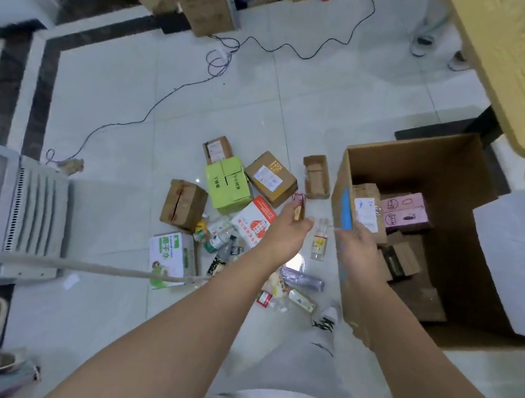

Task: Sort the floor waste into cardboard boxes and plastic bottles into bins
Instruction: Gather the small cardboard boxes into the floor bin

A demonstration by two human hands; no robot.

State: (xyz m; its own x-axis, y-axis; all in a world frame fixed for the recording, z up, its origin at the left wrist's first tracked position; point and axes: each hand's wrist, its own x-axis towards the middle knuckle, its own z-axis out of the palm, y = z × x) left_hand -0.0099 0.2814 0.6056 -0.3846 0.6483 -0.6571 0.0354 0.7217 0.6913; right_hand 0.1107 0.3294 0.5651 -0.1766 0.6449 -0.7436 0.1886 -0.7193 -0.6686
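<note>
Pale tiled floor, and the big open cardboard box stands right at the right hand, small cartons already inside. Loose boxes and plastic bottles lie scattered left of the fingers. The left hand pinches a small red carton. The right fingers sit at the box wall, grip unclear.

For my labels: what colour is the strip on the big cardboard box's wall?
Blue; the strip shows best in the head view.
</note>
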